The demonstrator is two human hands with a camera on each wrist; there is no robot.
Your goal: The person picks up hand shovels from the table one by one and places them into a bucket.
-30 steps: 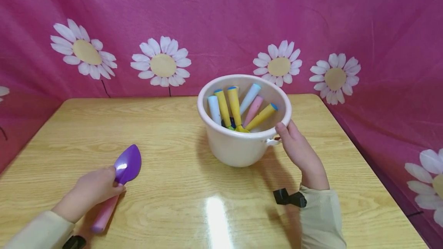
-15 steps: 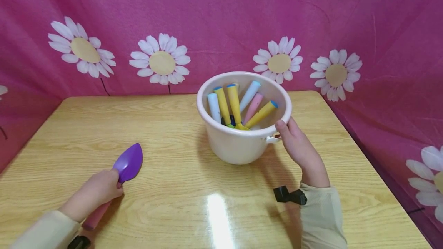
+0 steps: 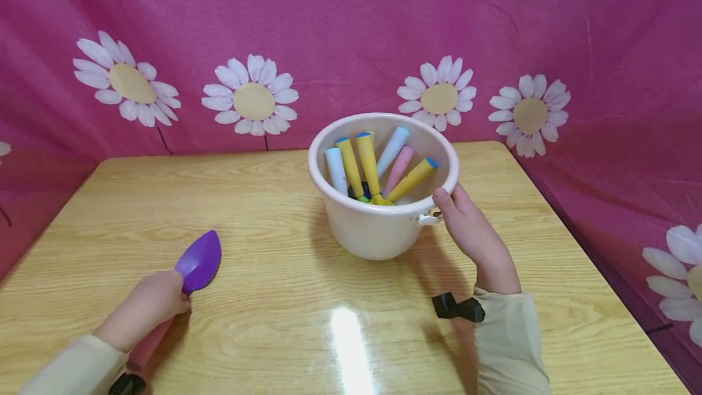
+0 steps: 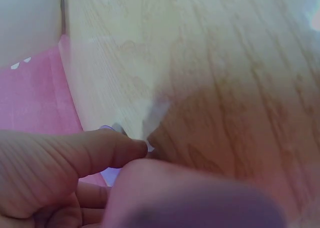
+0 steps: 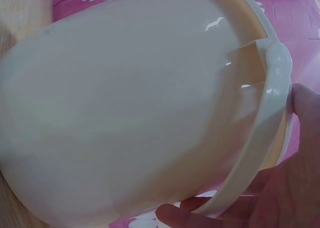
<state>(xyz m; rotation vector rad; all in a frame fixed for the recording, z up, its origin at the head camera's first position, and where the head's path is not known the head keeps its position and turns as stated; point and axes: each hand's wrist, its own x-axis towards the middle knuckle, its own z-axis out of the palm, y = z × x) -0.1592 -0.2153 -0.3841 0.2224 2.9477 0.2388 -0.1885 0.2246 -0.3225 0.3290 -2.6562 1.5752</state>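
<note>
At the left of the head view, my left hand (image 3: 148,306) grips a toy trowel with a purple pointed blade (image 3: 200,262) and a pink handle (image 3: 145,346). The fingers are around the neck, just below the blade. In the left wrist view the pink handle (image 4: 190,200) looms blurred beside the thumb. My right hand (image 3: 476,238) holds the rim of a white bucket (image 3: 373,230), thumb on top, by the handle joint. The right wrist view shows the bucket's curved handle (image 5: 257,130) with fingertips below it. Blades of the tools inside the bucket are mostly hidden.
Several tools stand in the bucket, with yellow handles (image 3: 368,160), light blue handles (image 3: 392,151) and a pink handle (image 3: 399,169). The wooden table (image 3: 263,212) has a bright reflection at the front. A magenta curtain with printed daisies (image 3: 254,99) hangs behind.
My left hand's fingers have closed further around the trowel's neck, and the handle end has swung a little to the left. The right hand and bucket have stayed in place.
</note>
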